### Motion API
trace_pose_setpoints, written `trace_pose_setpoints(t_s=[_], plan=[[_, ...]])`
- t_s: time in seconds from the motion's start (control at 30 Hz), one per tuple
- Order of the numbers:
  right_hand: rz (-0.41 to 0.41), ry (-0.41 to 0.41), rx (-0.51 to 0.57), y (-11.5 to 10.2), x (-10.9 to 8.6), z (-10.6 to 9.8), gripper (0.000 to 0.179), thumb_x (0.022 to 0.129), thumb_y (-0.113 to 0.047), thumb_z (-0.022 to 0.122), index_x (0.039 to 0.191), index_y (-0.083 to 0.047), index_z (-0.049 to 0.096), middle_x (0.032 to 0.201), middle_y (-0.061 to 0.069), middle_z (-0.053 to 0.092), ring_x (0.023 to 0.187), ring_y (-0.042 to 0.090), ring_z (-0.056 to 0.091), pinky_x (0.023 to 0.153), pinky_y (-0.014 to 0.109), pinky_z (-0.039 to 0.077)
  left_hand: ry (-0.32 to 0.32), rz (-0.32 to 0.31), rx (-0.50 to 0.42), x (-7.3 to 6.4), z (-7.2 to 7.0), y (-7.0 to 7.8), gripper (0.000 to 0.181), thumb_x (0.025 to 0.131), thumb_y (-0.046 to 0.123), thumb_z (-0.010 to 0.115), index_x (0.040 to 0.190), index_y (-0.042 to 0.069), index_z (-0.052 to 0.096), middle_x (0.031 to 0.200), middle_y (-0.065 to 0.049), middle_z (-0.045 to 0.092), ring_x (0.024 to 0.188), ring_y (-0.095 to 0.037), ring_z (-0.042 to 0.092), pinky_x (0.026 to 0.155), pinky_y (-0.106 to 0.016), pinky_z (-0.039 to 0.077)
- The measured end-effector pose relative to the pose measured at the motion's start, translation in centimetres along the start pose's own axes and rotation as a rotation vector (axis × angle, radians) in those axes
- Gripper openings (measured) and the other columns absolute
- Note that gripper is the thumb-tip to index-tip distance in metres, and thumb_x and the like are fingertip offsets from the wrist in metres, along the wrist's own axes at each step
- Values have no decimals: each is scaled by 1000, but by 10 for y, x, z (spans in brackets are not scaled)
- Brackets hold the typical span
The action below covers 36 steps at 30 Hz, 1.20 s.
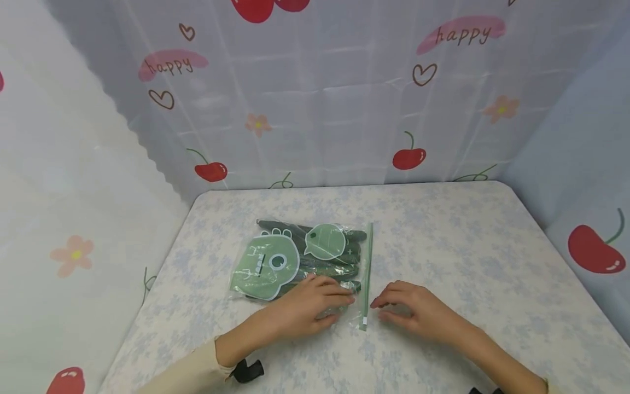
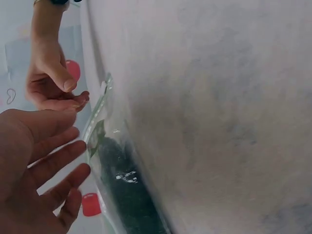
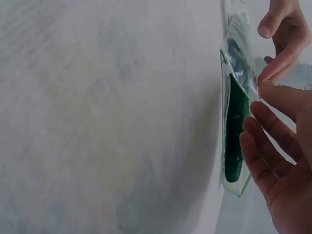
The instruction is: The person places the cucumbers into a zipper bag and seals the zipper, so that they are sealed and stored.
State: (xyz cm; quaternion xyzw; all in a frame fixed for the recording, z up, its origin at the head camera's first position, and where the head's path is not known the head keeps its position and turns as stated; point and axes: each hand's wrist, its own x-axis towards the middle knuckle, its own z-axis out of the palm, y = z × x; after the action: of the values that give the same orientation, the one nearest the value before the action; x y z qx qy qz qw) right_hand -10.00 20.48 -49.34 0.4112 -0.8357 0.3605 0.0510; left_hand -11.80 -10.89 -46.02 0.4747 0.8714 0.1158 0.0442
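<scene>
Zip bag (image 1: 300, 257) of cucumbers (image 1: 339, 261) lies mid-table (image 1: 443, 230). Left hand (image 1: 310, 309) rests flat on its near corner, fingers relaxed. Right hand (image 1: 418, 312) just beside the zipper strip (image 1: 367, 273), loosely open, holding nothing.

The left hand (image 1: 307, 306) lies flat near the middle, palm down, with its fingers (image 2: 58, 161) straight and a little spread, pointing right. Its arm comes in from the near left in a pale sleeve. The right hand (image 1: 418, 312) is just to the right of it, palm down, fingers (image 3: 265, 131) loosely bent and pointing left. The two hands are close, fingertips almost meeting, but apart.
</scene>
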Motion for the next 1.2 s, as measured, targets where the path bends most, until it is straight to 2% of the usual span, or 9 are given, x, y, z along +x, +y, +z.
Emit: trace_pose_setpoints(t_s=[0.1,0.27,0.43,0.67,0.77,0.93,1.2], plan=[[-9,-94,-65,-6,2,6,22,97,-16,81,117,-26,81,111,-15,72,98,3,67,80,24,60,-31,10,48,-4,5,1,47,107,36,70,153,30,62,158,14,60,138,-13,55,112,-45,46],[17,-188,-55,-11,6,14,22,98,-16,81,118,-25,81,115,-14,71,100,0,64,82,22,59,-55,62,76,-3,15,2,39,107,36,67,146,28,68,151,12,66,131,-11,59,112,-35,49],[35,-212,-130,-11,11,17,19,97,-17,82,114,-25,80,113,-15,70,98,0,63,80,21,57,-62,98,65,0,20,2,32,106,34,70,137,26,74,135,9,70,122,-10,64,107,-27,54],[-15,-184,-263,-14,20,21,12,93,-18,86,103,-24,81,99,-14,75,89,-1,66,74,20,57,-70,73,16,5,22,1,28,105,30,73,132,26,78,128,10,70,115,-5,66,100,-20,56],[-11,-208,-288,-14,22,21,11,93,-19,85,100,-24,80,96,-14,73,86,-3,64,73,20,56,-69,74,9,8,21,0,26,103,28,74,129,27,79,124,11,70,113,-4,68,98,-19,56],[11,-243,-286,-12,24,22,12,93,-19,84,100,-26,76,97,-15,70,87,-4,61,73,19,55,-68,72,-29,11,22,-3,24,102,26,77,125,26,82,119,11,72,108,-3,69,95,-18,57],[-29,-260,-231,-6,28,20,15,93,-16,81,99,-25,72,97,-15,68,88,-5,57,74,17,53,-75,77,-61,16,19,-4,22,99,26,80,121,25,82,115,11,72,101,0,67,89,-16,56]])
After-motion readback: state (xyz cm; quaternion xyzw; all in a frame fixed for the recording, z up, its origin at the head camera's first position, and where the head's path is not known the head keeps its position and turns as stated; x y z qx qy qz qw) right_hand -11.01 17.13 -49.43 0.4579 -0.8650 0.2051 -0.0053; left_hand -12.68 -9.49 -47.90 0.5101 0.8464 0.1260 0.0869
